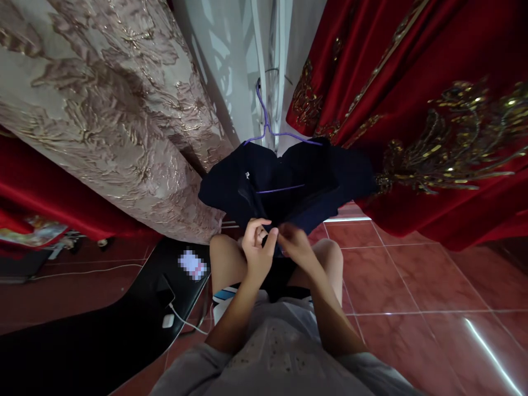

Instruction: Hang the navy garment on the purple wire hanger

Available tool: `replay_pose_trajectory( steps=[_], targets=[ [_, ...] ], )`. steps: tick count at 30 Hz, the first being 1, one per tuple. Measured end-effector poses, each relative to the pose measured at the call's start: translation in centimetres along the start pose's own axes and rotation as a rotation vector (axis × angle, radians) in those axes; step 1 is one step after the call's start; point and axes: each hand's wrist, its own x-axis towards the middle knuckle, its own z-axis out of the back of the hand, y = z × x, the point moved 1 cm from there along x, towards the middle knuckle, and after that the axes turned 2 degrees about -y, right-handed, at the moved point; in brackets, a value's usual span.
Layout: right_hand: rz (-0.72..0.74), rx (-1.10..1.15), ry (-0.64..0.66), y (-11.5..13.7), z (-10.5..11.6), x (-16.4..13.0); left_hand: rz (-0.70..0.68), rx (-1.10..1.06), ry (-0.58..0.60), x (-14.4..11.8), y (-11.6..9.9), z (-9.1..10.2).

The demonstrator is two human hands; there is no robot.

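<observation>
A dark navy shirt (350, 173) hangs in front of me on a purple wire hanger (266, 118), whose hook is up at a white upright. The lower bar of the hanger shows through the open neck. My left hand (258, 240) is at the shirt's front, above my lap, with its fingers curled and the thumb raised. Facing it, my right hand (293, 242) pinches at the front edge of the cloth, its fingertips slightly blurred. The two thumbs almost meet. Whatever small part lies between the fingertips is hidden.
A black seat (124, 308) at my left bears a phone (165, 290), a white charger (168, 320) with its cable, and a blurred-out item (192, 265). Patterned beige cloth (136, 121) hangs left, red sequined cloth (412, 110) right. Red tiles (396, 280) cover the floor.
</observation>
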Motion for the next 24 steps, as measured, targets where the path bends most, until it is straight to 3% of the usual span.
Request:
replay_pose_trajectory(
  steps=[1,3,6,9,12,15,17,20,24],
  targets=[
    [-0.062,-0.02,0.154,-0.7,-1.0,-0.2,0.003,0.0,0.014,-0.2,-0.2,-0.1],
    [-0.118,-0.035,0.263,-1.8,-1.8,-0.1,0.025,-0.002,0.02,-0.2,-0.4,0.0],
    [-0.125,-0.044,0.263,-2.5,-1.2,0.5,0.052,-0.082,-0.048,0.3,-0.1,0.7],
    [-0.088,-0.051,0.145,-2.5,-0.1,0.7,0.084,-0.179,-0.076,0.5,1.5,1.6],
    [-0.048,-0.035,0.068,-2.5,0.3,0.4,0.149,-0.051,0.083,0.2,3.9,2.1],
    [-0.028,0.002,0.168,-2.7,-0.2,0.0,0.148,0.201,0.285,-0.2,5.9,2.0],
    [-0.039,0.019,0.229,-2.2,-0.3,0.2,0.111,0.274,0.306,-0.4,6.6,1.8],
    [-0.056,0.054,0.224,0.5,0.2,1.7,0.062,0.293,0.259,-0.2,7.3,1.2],
    [0.133,0.206,0.035,8.0,1.5,5.2,-0.006,0.32,0.259,0.5,8.8,0.0]
  ],
)
